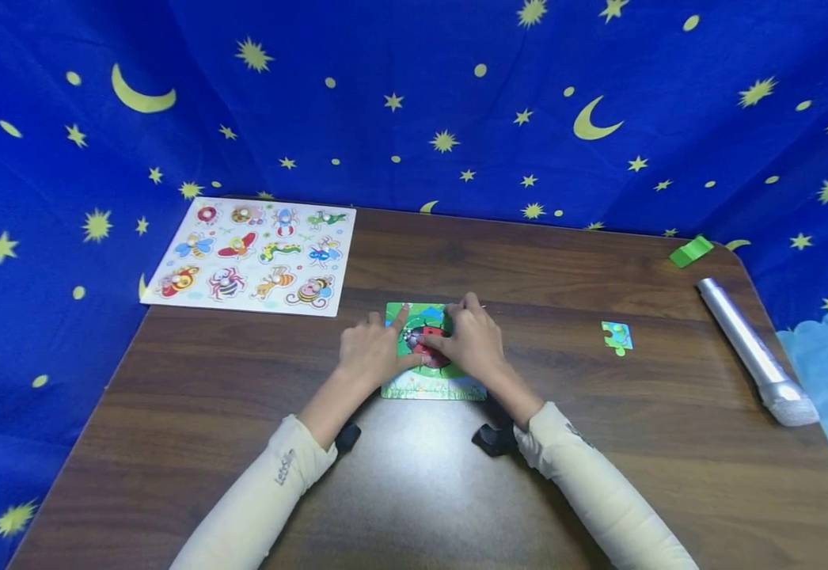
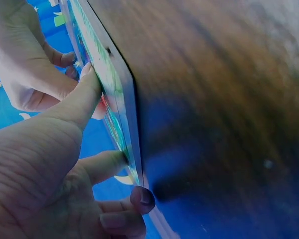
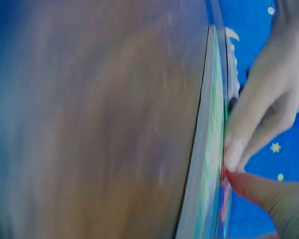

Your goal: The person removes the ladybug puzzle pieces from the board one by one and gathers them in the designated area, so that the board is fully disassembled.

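Note:
A ladybug jigsaw puzzle (image 1: 431,389) lies flat on the table in front of me, its picture green with a red ladybug in the middle. My left hand (image 1: 370,352) rests on its left side, with thumb and index finger spread over the picture. In the left wrist view, other left fingertips (image 2: 142,199) sit by the board's edge. On the opposite side, my right hand (image 1: 480,342) presses its thumb (image 3: 256,189) on the ladybug. The right fingers bend over the upper right corner, which they hide. A loose jigsaw piece (image 1: 617,338) in blue and green lies to the right.
At the back left lies a white insect peg board (image 1: 282,273). Near the right edge are a silver microphone-shaped object (image 1: 756,352) and a green block (image 1: 691,251). A blue star-and-moon cloth (image 1: 400,95) hangs behind the wooden table (image 1: 193,427).

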Demonstrator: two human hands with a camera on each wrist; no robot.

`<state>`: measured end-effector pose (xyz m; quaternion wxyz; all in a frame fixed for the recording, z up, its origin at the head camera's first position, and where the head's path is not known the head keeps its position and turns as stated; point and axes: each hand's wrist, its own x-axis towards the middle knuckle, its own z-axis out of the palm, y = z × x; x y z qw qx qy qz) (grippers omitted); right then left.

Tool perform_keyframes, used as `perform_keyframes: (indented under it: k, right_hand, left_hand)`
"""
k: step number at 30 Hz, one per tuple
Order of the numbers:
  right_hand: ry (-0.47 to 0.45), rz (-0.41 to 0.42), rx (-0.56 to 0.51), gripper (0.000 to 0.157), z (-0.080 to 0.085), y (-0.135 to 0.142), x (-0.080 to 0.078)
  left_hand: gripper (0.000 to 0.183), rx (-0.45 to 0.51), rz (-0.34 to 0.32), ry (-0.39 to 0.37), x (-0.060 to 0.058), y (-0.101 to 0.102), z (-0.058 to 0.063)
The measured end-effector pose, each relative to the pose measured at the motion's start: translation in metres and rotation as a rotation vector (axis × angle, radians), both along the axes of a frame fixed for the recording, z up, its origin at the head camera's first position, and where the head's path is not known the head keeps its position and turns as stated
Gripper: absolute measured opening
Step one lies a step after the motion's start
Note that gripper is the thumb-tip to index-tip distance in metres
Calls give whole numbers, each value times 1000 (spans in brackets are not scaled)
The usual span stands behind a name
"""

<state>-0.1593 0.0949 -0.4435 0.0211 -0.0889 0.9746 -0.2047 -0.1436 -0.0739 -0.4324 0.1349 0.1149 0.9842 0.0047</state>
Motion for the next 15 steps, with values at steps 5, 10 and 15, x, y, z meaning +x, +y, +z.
perform_keyframes:
  k: [5, 10, 15]
  right_hand:
    - [41, -54, 19, 49, -3, -8, 2]
    - [61, -85, 25, 45, -4, -11, 1]
    - [65, -91, 19, 43, -4, -11, -1]
  left_hand:
    - [98, 11, 9, -11, 0, 0, 0]
    - [98, 17, 15, -11, -1, 0, -1]
    - [98, 16, 13, -8, -1, 0, 0]
